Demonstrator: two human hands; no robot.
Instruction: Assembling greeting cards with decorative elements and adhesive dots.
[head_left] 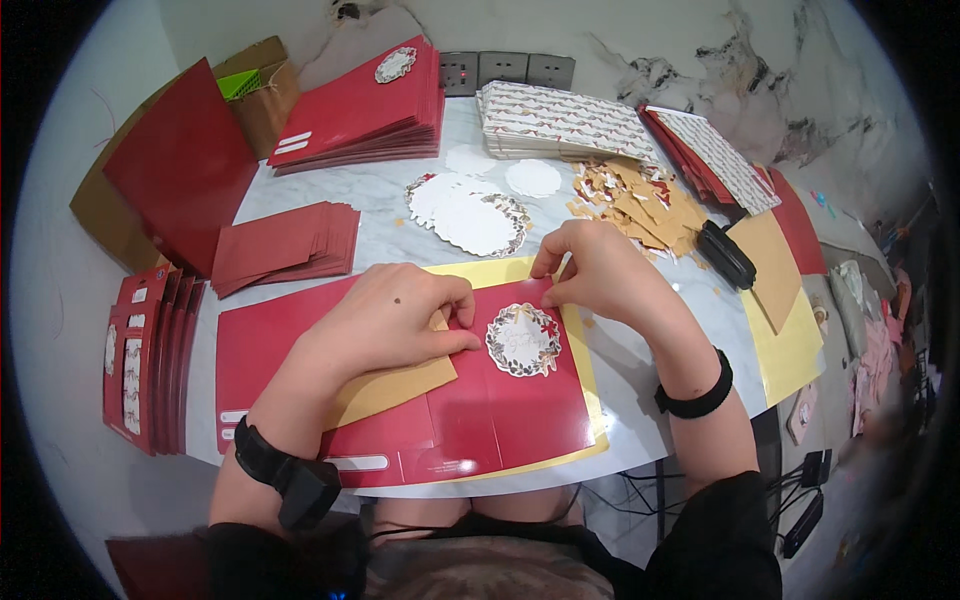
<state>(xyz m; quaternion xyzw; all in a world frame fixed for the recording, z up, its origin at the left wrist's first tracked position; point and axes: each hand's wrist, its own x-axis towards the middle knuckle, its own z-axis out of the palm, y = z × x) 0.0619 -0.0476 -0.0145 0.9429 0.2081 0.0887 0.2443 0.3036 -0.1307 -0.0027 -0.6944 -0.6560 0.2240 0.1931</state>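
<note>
With the left hand [395, 318] flat on the glossy red folded card [520, 400] and the right hand [600, 270] pinching its top edge at twelve o'clock, the round white wreath sticker [523, 340] could crease if either slips.

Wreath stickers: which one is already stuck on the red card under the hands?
The wreath sticker between the left hand and right hand, lying on the open red card. The other round stickers lie loose on the marble table beyond.

Around us we see a thick stack of red card folders [365, 110], a pile of patterned paper sheets [555, 120], loose white scalloped paper rounds [470, 215] — and brown backing-paper scraps [640, 205] beside a black tape dispenser [726, 254].
</note>
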